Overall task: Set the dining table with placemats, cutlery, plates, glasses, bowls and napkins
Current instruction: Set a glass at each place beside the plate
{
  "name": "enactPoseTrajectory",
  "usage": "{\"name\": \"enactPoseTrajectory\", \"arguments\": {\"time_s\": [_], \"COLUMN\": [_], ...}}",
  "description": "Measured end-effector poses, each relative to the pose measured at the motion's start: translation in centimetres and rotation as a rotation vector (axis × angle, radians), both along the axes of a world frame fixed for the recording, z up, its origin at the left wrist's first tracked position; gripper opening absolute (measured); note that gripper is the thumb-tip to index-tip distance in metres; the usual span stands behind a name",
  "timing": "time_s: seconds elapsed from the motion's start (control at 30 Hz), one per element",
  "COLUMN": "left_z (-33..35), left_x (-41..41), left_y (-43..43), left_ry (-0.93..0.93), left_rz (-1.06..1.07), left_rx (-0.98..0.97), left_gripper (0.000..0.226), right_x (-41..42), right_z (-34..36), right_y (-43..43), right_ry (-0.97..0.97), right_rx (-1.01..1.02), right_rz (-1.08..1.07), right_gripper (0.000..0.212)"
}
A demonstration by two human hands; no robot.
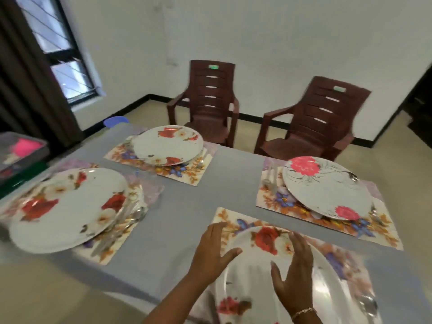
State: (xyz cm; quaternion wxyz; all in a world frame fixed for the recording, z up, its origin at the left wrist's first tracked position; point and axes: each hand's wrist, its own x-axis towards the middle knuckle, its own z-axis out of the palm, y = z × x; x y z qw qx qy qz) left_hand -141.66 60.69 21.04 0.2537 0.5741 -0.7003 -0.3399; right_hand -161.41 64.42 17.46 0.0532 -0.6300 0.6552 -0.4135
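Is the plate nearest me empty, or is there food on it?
Empty. The plate shows only bare white surface and printed roses, no food.

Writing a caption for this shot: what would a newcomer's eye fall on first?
The left hand and right hand spread open over the nearest floral plate at the front of the table. At right, the pink-flowered plate stands out from the red-flowered ones. Two brown chairs stand beyond.
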Motion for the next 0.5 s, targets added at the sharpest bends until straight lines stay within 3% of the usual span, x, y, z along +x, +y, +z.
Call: {"name": "enactPoseTrajectory", "arguments": {"time_s": [0.17,0.3,0.37,0.5], "left_z": [-0.2,-0.3,0.4,0.6], "left_x": [14.3,26.9,31.6,41.0], "left_y": [0.8,2.3,2.8,4.5], "left_ry": [-0.011,0.004,-0.001,-0.036], "left_rz": [0.183,0.355,0.456,0.658], "left_rx": [-0.077,-0.101,-0.103,-0.131], "left_gripper": [0.072,0.107,0.113,0.077], "right_x": [15.4,29.5,35.1,46.7], "right_z": [0.1,0.6,1.1,2.1], "right_y": [-3.1,-5.4,-6.5,-8.2], "right_ry": [-0.024,0.049,0.034,0.032], "right_rx": [0.028,0.033,0.033,0.039], "right_rz": [0.295,0.555,0.637,0.813], "right_gripper": [0.072,0.063,0.061,0.057]}}
